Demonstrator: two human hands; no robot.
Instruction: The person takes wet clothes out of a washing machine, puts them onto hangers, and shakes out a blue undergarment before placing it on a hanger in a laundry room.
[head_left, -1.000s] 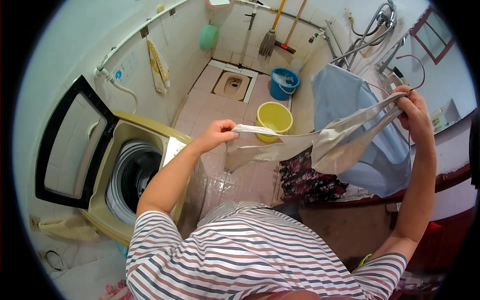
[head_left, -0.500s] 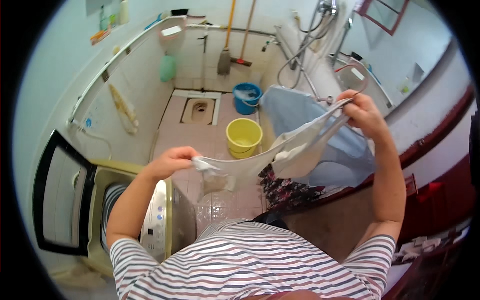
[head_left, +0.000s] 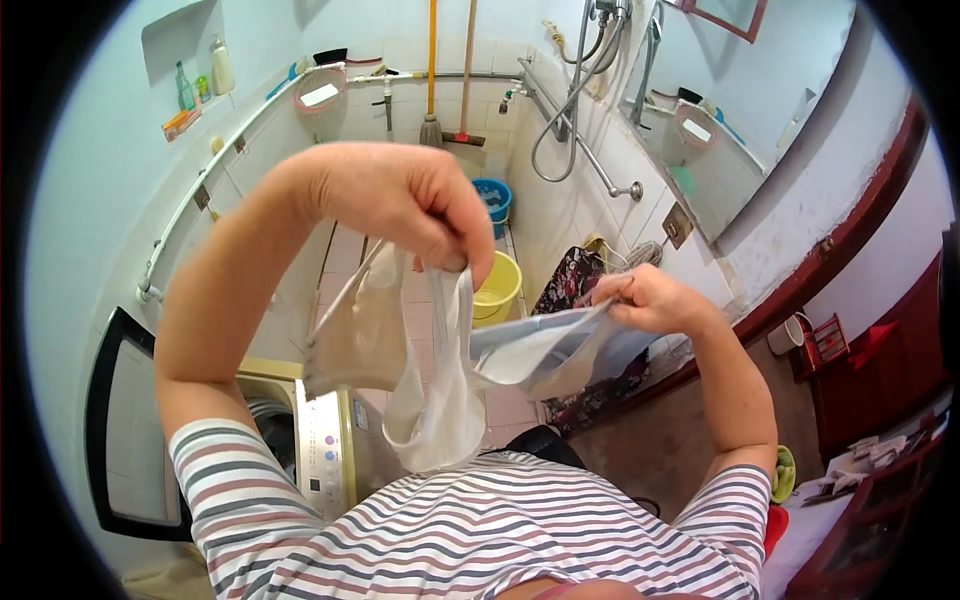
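- head view: left hand (head_left: 405, 205) is up high in front of the chest, grip pinched shut on the top edge of a pale cloth (head_left: 430, 400), thin and kind of see-through
- right hand (head_left: 645, 298) sits lower and off to the right, fingers closed on the other end of the same cloth, so it hangs between the two hands with a saggy loop drooping down to the striped shirt (head_left: 480, 530)
- looks to me like the sorting-out stage: the cloth is bunched and twisted, not flat at all. I'd guess the next move calls for spreading the hands apart and finding the real edges or straps
- below left there's a washer (head_left: 320, 450) with its dark lid (head_left: 125, 430) up; yellow bucket (head_left: 500, 285) and blue bucket (head_left: 492, 195) on the tiled floor behind the cloth
- hard to tell: what kind of garment it is, folds hide the shape. Left fingertips are buried in fabric, the drum is mostly blocked by the arm, and the yellow bucket is half covered
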